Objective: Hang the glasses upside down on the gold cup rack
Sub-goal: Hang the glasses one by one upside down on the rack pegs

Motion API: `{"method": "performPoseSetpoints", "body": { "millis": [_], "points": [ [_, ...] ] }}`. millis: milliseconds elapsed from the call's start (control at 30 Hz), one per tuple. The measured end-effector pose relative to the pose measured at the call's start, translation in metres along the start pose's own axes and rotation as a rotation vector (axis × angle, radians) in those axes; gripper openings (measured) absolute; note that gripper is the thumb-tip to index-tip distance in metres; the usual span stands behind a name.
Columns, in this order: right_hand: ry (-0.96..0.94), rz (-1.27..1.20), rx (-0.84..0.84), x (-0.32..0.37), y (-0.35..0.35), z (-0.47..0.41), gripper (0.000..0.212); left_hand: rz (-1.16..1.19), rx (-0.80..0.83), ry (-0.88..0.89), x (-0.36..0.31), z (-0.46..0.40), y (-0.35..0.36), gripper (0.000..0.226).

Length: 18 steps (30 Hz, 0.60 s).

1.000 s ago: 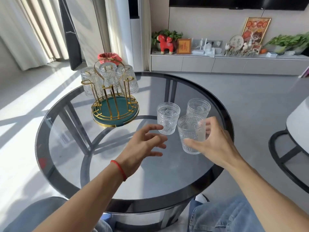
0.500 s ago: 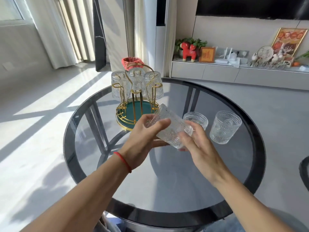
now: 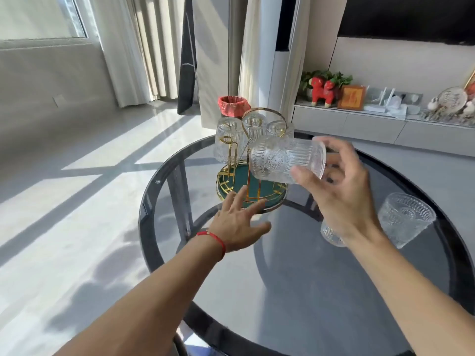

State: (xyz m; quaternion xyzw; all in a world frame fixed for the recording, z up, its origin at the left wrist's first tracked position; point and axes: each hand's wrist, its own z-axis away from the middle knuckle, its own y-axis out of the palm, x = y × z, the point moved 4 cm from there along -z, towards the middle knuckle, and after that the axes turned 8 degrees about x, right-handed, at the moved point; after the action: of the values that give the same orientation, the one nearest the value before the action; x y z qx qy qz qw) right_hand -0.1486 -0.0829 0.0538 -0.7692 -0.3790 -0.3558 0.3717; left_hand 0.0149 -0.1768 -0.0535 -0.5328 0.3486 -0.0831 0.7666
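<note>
Above the gold cup rack (image 3: 250, 186), right hand (image 3: 341, 191) gripping a ribbed glass (image 3: 288, 163) tipped on its side, base toward the palm. Left hand (image 3: 239, 222) spread wide and empty, reaching for the rack's green base. Three glasses already inverted on the far prongs; probably mid-hang of a fourth. Next: finishing the flip, mouth over a free near prong. Two glasses (image 3: 406, 219) waiting on the round dark glass table (image 3: 334, 291); sunlit floor, pale curtains, low cabinet behind.
</note>
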Motion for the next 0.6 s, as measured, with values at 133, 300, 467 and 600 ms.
{"method": "performPoseSetpoints", "body": {
  "millis": [133, 300, 467, 600],
  "points": [
    [-0.092, 0.124, 0.012, 0.034, 0.028, -0.047, 0.057, -0.195, 0.108, -0.029, 0.002, -0.005, 0.019, 0.08],
    [-0.083, 0.286, 0.107, 0.044, 0.068, -0.099, 0.055, -0.251, -0.018, -0.027, -0.002, -0.008, 0.01, 0.09],
    [-0.006, 0.464, 0.193, 0.031, 0.096, -0.121, 0.064, -0.257, -0.04, -0.022, -0.002, -0.009, 0.01, 0.092],
    [0.032, 0.547, 0.215, 0.022, 0.11, -0.127, 0.066, -0.282, -0.062, -0.03, -0.002, -0.009, 0.008, 0.092]
  ]
}}
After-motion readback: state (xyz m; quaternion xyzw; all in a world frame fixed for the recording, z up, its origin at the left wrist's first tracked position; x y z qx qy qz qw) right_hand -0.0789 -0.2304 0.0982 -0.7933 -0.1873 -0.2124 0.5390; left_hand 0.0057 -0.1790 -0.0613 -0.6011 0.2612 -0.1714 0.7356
